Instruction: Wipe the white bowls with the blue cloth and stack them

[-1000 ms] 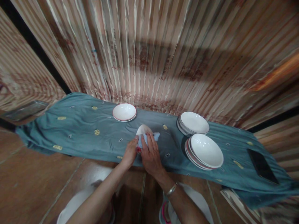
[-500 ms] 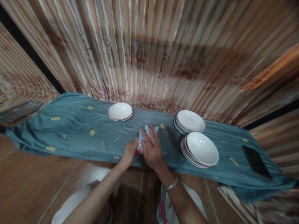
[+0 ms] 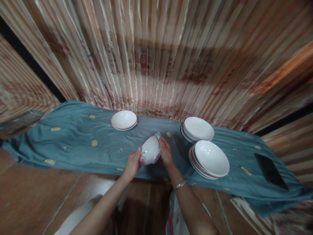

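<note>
My left hand (image 3: 133, 164) grips the lower left edge of a white bowl (image 3: 149, 150) with a red floral pattern on its side. The bowl is tilted over the cloth-covered table. At its right side my right hand (image 3: 167, 152) holds a pale blue cloth (image 3: 158, 134) against the rim; most of the cloth is hidden by the fingers and the bowl. To the right stand two stacks of white bowls, a back stack (image 3: 199, 128) and a front stack (image 3: 212, 158) with reddish rims. A red-rimmed bowl (image 3: 124, 119) sits at the back left.
A green-blue tablecloth (image 3: 80, 140) with yellow pineapple prints covers the long narrow table. A black phone (image 3: 271, 171) lies near its right end. A clear tray (image 3: 22, 121) is at the far left. A pleated curtain (image 3: 156, 65) hangs behind the table.
The bowl has turned so its patterned outside now shows. My right hand has moved from over it, with the cloth, to its right side. My left hand keeps its hold.
</note>
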Demonstrator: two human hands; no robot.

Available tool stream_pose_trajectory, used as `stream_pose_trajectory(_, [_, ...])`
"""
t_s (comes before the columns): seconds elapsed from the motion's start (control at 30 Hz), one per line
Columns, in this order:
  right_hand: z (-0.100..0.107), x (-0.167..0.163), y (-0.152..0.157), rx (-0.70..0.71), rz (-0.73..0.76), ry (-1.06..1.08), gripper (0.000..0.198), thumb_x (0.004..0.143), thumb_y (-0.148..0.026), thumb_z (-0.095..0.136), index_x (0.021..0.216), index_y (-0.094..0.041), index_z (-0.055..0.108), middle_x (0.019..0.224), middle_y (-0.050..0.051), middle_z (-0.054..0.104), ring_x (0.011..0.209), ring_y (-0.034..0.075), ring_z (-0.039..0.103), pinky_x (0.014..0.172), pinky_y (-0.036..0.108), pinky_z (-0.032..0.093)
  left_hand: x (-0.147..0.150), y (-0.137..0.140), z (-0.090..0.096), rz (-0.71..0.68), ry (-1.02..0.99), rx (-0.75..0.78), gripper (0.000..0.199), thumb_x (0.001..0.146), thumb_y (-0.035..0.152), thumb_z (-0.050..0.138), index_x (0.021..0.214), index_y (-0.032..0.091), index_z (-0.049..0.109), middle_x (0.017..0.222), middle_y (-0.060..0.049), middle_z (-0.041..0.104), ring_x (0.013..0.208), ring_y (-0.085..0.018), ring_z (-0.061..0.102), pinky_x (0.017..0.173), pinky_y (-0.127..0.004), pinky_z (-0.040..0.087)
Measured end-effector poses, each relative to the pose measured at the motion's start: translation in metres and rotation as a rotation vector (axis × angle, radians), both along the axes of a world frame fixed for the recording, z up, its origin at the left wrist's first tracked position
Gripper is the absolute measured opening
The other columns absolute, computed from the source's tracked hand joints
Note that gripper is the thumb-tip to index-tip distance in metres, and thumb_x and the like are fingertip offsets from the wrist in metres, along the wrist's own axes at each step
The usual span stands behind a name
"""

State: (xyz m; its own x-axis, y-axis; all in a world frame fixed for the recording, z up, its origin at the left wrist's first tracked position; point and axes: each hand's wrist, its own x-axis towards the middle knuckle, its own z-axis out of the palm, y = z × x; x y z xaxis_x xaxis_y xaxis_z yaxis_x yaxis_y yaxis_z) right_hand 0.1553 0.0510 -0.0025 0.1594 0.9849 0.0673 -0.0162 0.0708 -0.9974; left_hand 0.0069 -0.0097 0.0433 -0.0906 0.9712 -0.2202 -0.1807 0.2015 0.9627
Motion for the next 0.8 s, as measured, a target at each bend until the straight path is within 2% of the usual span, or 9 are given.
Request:
stream_pose_trajectory(0.13, [-0.021,-0.004,0.006,-0.081,-0.042,0.14,0.048,0.085,-0.053,0.053,0.11,-0.018,0.074,0.119,0.008,0.074,0.114,0.024,0.066,0.103,0.041,0.049,-0.003,0.003,-0.01,0.046,-0.015,0.002,0.055,0.076,0.064,0.066,0.05,0.016,0.063,0.049,-0.005,0.06,0.05,-0.016,0.053,0.054,-0.027,0.045])
stream_pose_trajectory(0.23, [-0.034,-0.013,0.007,-0.075,-0.039,0.172,0.048,0.086,-0.054,0.05,0.11,-0.019,0.074,0.12,0.007,0.074,0.114,0.023,0.067,0.103,0.041,0.05,-0.002,0.008,-0.012,0.187,-0.181,-0.052,0.044,0.082,0.054,0.065,0.068,0.013,0.07,0.059,-0.006,0.068,0.059,-0.02,0.064,0.062,-0.027,0.052])
stream_pose_trajectory(0.3, [-0.04,-0.017,0.008,-0.052,0.005,0.129,0.051,0.089,-0.054,0.047,0.115,-0.018,0.072,0.124,0.009,0.071,0.118,0.023,0.065,0.105,0.041,0.048,-0.001,0.012,-0.008,0.316,-0.356,-0.114,0.034,0.09,0.043,0.059,0.087,0.012,0.072,0.07,-0.007,0.074,0.072,-0.022,0.071,0.073,-0.03,0.057])
stream_pose_trajectory(0.37, [-0.045,-0.02,0.007,-0.024,0.049,0.039,0.054,0.093,-0.054,0.042,0.122,-0.016,0.069,0.131,0.01,0.068,0.123,0.023,0.062,0.107,0.041,0.046,-0.001,0.016,-0.001,0.405,-0.51,-0.179,0.033,0.096,0.035,0.051,0.106,0.011,0.07,0.083,-0.01,0.077,0.084,-0.023,0.074,0.083,-0.034,0.058])
stream_pose_trajectory(0.5, [-0.052,-0.026,0.003,0.039,0.056,-0.104,0.057,0.1,-0.048,0.032,0.134,-0.014,0.062,0.14,0.013,0.06,0.133,0.022,0.055,0.112,0.042,0.043,-0.006,0.024,0.011,0.451,-0.654,-0.283,0.045,0.102,0.032,0.033,0.131,0.009,0.059,0.101,-0.014,0.077,0.094,-0.025,0.074,0.092,-0.04,0.057])
stream_pose_trajectory(0.67, [-0.058,-0.039,-0.021,0.086,0.012,-0.273,0.058,0.104,-0.043,0.022,0.148,-0.012,0.044,0.151,0.016,0.048,0.144,0.022,0.041,0.117,0.046,0.036,-0.009,0.029,0.015,0.467,-0.699,-0.302,0.052,0.104,0.035,0.026,0.139,0.006,0.052,0.108,-0.018,0.076,0.096,-0.026,0.074,0.09,-0.042,0.058])
stream_pose_trajectory(0.8, [-0.061,-0.047,-0.047,0.121,-0.037,-0.334,0.062,0.103,-0.046,0.032,0.157,-0.015,0.025,0.161,0.018,0.032,0.153,0.025,0.022,0.12,0.052,0.028,-0.006,0.031,0.014,0.467,-0.717,-0.283,0.047,0.103,0.028,0.028,0.135,0.007,0.055,0.107,-0.017,0.076,0.089,-0.024,0.075,0.085,-0.039,0.06])
